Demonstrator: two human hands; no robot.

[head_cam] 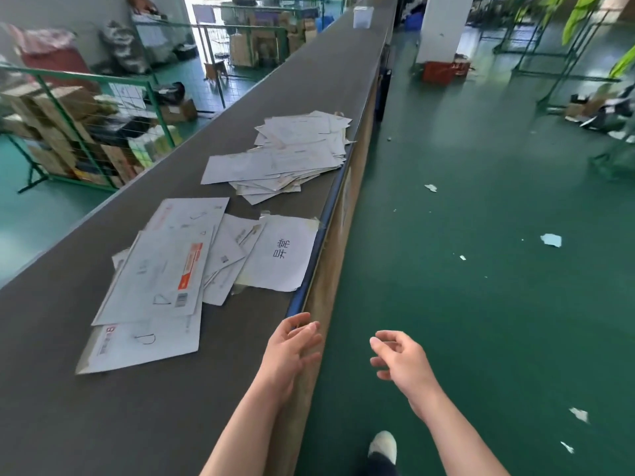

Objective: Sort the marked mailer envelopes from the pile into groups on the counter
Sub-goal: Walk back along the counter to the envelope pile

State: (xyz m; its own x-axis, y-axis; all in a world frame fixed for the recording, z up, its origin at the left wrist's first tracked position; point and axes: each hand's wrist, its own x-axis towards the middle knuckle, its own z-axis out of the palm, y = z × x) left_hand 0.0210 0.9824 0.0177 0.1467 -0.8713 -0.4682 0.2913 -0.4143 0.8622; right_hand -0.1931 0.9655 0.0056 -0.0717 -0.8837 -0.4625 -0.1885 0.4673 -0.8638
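Note:
A loose pile of white mailer envelopes (288,152) lies on the long dark counter (137,389), close to its right edge. Nearer to me several envelopes lie in an overlapping group: one with an orange strip and a drawn triangle (154,280), one marked with a D (144,341) under it, smaller ones (230,255) to the right. A white paper sheet with printed characters (278,255) is taped at the edge. My left hand (292,348) hovers over the counter's edge, fingers relaxed, holding nothing. My right hand (398,359) hangs over the floor, loosely curled, empty.
A clear plastic box (361,17) stands far down the counter. Green wire cages with cardboard boxes (68,125) line the left side. The green floor (481,269) on the right has paper scraps. My shoe (383,446) shows below.

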